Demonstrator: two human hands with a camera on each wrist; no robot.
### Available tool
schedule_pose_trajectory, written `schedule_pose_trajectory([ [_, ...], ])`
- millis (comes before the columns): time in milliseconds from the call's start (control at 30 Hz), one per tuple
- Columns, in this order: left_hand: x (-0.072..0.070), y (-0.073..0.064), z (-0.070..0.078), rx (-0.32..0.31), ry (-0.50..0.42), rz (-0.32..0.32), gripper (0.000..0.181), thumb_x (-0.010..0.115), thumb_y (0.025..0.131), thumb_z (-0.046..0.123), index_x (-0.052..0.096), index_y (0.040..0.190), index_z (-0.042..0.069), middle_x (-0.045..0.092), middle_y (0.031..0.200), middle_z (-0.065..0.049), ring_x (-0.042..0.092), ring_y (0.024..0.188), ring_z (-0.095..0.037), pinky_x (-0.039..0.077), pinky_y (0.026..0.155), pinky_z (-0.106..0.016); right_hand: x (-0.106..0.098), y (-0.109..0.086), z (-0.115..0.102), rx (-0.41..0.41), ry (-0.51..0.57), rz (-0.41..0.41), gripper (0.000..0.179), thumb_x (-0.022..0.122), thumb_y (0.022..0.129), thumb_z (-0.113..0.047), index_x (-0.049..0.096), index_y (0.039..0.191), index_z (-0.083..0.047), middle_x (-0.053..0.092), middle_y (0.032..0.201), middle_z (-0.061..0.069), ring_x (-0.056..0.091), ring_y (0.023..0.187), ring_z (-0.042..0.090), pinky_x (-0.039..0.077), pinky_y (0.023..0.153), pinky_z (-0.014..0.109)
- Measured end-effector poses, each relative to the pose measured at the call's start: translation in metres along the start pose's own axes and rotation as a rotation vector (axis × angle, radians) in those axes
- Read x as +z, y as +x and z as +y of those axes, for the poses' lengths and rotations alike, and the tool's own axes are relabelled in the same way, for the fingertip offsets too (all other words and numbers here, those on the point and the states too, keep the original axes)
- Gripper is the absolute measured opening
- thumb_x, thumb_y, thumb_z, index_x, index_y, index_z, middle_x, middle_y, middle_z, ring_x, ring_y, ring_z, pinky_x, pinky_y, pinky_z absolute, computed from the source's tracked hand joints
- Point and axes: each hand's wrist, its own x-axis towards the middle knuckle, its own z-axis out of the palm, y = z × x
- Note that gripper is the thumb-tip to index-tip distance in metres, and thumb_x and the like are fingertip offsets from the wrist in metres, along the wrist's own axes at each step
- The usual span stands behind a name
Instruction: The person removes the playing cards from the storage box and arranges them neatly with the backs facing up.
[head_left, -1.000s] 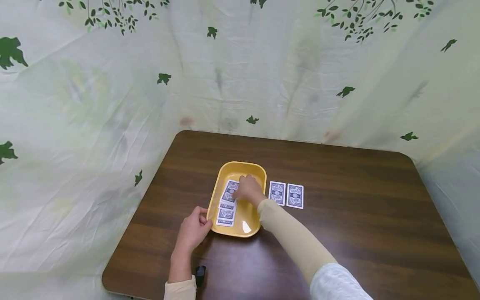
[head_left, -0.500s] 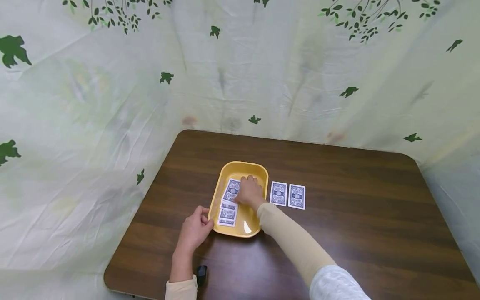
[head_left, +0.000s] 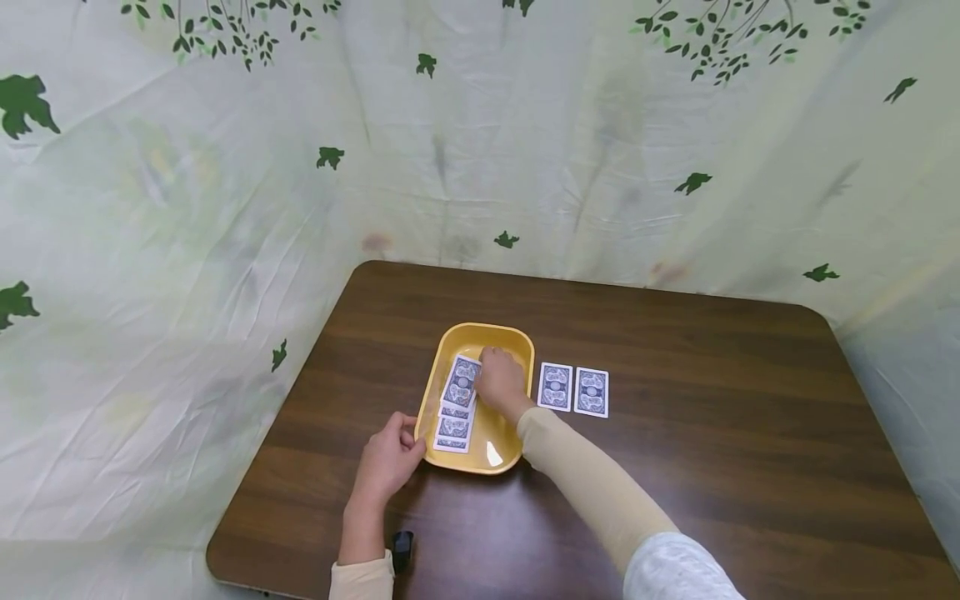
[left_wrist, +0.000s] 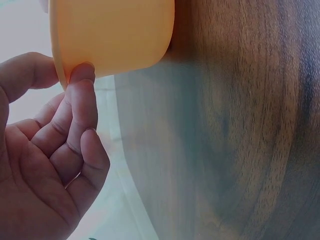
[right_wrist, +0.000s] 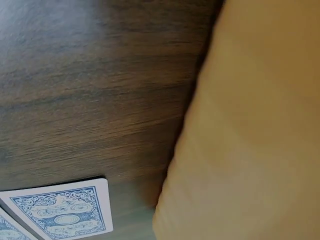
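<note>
A yellow tray stands on the table with several blue-backed playing cards lying face down and overlapping along its left side. My left hand pinches the tray's near left rim; the left wrist view shows thumb and index finger on either side of the rim. Inside the tray, my right hand is at the right edge of the topmost playing card. Its fingertips are hidden in the head view, and whether they grip the card is unclear. The right wrist view shows only the tray's outer wall, without the hand.
Two more face-down playing cards, a nearer one and an outer one, lie side by side right of the tray on the brown wooden table. A leaf-printed cloth hangs behind the table. A black device sits by my left wrist.
The topmost card in the tray has shifted slightly toward the far end. My right fingers have drawn in to its right edge. My left hand keeps its place on the rim.
</note>
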Motion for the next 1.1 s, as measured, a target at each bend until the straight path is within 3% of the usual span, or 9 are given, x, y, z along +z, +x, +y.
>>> schedule_pose_trajectory([
  [133, 0.001, 0.0, -0.001, 0.012, 0.001, 0.008, 0.033, 0.065, 0.088, 0.013, 0.056, 0.118, 0.0, 0.057, 0.077, -0.004, 0.052, 0.056, -0.016, 0.043, 0.053, -0.03, -0.005, -0.001, 0.0, 0.019, 0.147, 0.035, 0.01, 0.062, 0.089, -0.012, 0.065, 0.097, -0.007, 0.064, 0.088, 0.004, 0.057, 0.077, 0.021, 0.049, 0.072, 0.036],
  [400, 0.002, 0.001, -0.001, 0.019, 0.002, 0.013, 0.033, 0.065, 0.088, 0.013, 0.056, 0.117, 0.001, 0.057, 0.078, -0.004, 0.052, 0.057, -0.016, 0.044, 0.053, -0.03, -0.017, -0.003, 0.004, 0.073, 0.396, 0.076, 0.01, 0.063, 0.089, -0.013, 0.07, 0.095, -0.011, 0.065, 0.084, 0.0, 0.058, 0.074, 0.015, 0.045, 0.064, 0.029],
  [733, 0.003, 0.002, -0.002, -0.004, -0.017, 0.006, 0.033, 0.064, 0.089, 0.014, 0.055, 0.118, 0.002, 0.056, 0.078, -0.005, 0.052, 0.057, -0.017, 0.044, 0.052, -0.031, -0.037, -0.004, 0.021, 0.015, 0.618, 0.23, 0.013, 0.067, 0.089, -0.012, 0.075, 0.098, -0.006, 0.066, 0.083, 0.005, 0.057, 0.078, 0.02, 0.045, 0.07, 0.03],
  [933, 0.004, 0.003, -0.002, -0.002, -0.013, 0.0, 0.033, 0.063, 0.089, 0.014, 0.055, 0.118, 0.001, 0.057, 0.079, -0.005, 0.053, 0.055, -0.017, 0.045, 0.052, -0.031, -0.047, -0.002, 0.043, 0.1, 0.753, 0.335, 0.014, 0.067, 0.09, -0.011, 0.076, 0.098, -0.005, 0.064, 0.083, 0.006, 0.055, 0.079, 0.019, 0.044, 0.07, 0.028],
  [1100, 0.003, 0.003, -0.001, -0.003, -0.007, -0.008, 0.034, 0.063, 0.089, 0.014, 0.054, 0.119, 0.001, 0.057, 0.08, -0.005, 0.053, 0.056, -0.017, 0.045, 0.052, -0.031, -0.059, -0.004, 0.061, 0.168, 0.795, 0.403, 0.016, 0.063, 0.09, -0.01, 0.075, 0.099, -0.002, 0.064, 0.085, 0.008, 0.054, 0.08, 0.019, 0.042, 0.071, 0.028],
])
